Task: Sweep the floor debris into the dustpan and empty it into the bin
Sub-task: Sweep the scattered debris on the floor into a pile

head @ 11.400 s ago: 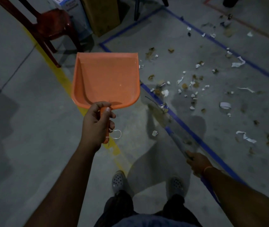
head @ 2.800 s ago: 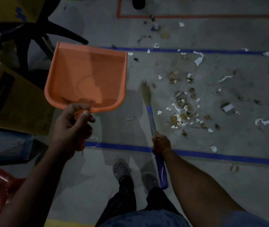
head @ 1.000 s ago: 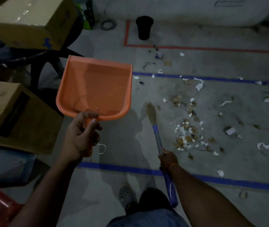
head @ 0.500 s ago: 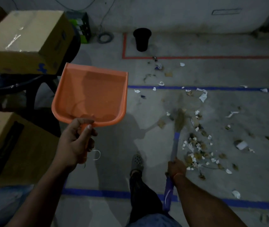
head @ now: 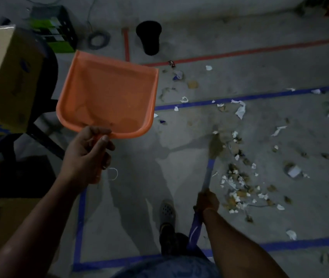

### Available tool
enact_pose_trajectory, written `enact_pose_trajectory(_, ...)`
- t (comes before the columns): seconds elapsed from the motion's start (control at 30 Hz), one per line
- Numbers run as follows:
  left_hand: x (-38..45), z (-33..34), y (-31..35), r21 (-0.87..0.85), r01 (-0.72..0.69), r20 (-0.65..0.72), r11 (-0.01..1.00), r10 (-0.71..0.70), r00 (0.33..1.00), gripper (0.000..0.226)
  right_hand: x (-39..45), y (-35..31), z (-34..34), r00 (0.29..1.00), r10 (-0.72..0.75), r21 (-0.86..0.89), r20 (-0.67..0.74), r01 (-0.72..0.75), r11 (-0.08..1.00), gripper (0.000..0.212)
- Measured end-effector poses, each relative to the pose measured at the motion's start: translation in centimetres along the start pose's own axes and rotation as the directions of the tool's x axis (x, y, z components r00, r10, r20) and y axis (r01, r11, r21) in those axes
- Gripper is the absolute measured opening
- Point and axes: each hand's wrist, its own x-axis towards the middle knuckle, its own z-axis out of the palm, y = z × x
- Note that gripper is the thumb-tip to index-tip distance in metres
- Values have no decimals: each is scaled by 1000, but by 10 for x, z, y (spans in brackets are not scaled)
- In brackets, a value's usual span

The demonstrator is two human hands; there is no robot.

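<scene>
The left hand (head: 87, 153) grips the orange plastic dustpan (head: 107, 99) raised and ready, while the right hand (head: 206, 201) clasps the blue-handled broom (head: 209, 169), gathering paper-and-leaf debris (head: 237, 187) right of the dustpan.

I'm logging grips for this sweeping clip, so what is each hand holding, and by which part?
The left hand grips the orange dustpan by its handle, pan raised off the floor. The right hand grips the broom partway along its blue handle.
</scene>
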Motion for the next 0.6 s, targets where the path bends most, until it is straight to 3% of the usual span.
enact_pose_trajectory(0.07, 20, 2, 2, -7, 6, -2, 1000, -6, 1000, 14, -1, -13, 6, 998, -3, 78, -63, 8, 997, 32)
enact_pose_trajectory(0.17, 47, 8, 3, -15, -2, 18, 1000, 2, 1000, 14, -7, -34, 13, 1000, -23, 169, -21, 26, 985, 23)
enact_pose_trajectory(0.23, 60, 11, 5, -12, -12, 34, 1000, 13, 999, 15, -6, -44, 22, 999, -43, 231, 7, 40, 972, 30)
enact_pose_trajectory(0.33, 72, 9, 9, -6, -26, 41, 1000, 26, 999, 14, 13, -51, 45, 988, -115, 187, 104, 95, 978, 30)
enact_pose_trajectory(0.47, 90, -6, 15, -7, -27, 16, 1000, 27, 999, 15, 2, -108, 58, 931, -280, -20, 233, 292, 956, 33)
enact_pose_trajectory(0.6, 121, -33, 11, -36, -49, 2, 998, 49, 999, 14, -14, -160, 82, 895, -315, -94, 316, 360, 928, 34)
